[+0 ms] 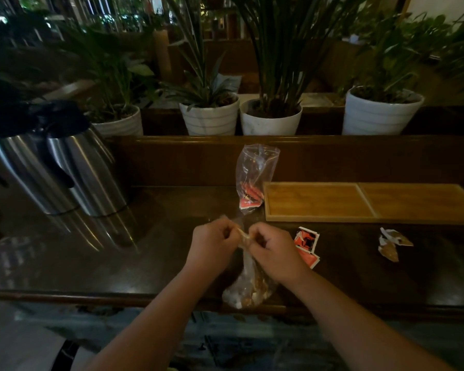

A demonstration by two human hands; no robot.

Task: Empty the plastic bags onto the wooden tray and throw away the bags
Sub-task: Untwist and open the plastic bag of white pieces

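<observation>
On the dark wooden counter (145, 263), two steel thermos jugs (65, 178) stood at far left, and four white plant pots (271, 119) lined the ledge behind. A wooden tray (370, 202), two compartments, both bare, lay at right, long side running left to right. Just left of it a clear plastic bag (253, 178) stood upright against the back panel, red packets in its bottom, zip end up. Loose red packets (307, 245) lay right of the hands; torn brown-and-white packets (391, 243) lay farther right, apart from the tray.

A second bag, the brown-packet bag (248, 287), lay on the counter's near edge, between the forearms. Long axis ran roughly away from the person; filled end nearest the body, mouth end raised toward the tray. Left hand (214, 243) and right hand (272, 249) were both curled tight, pinching the bag's mouth between fingertips, knuckles nearly touching. Nothing lay between the bag and the tray except open counter and the hands themselves.
</observation>
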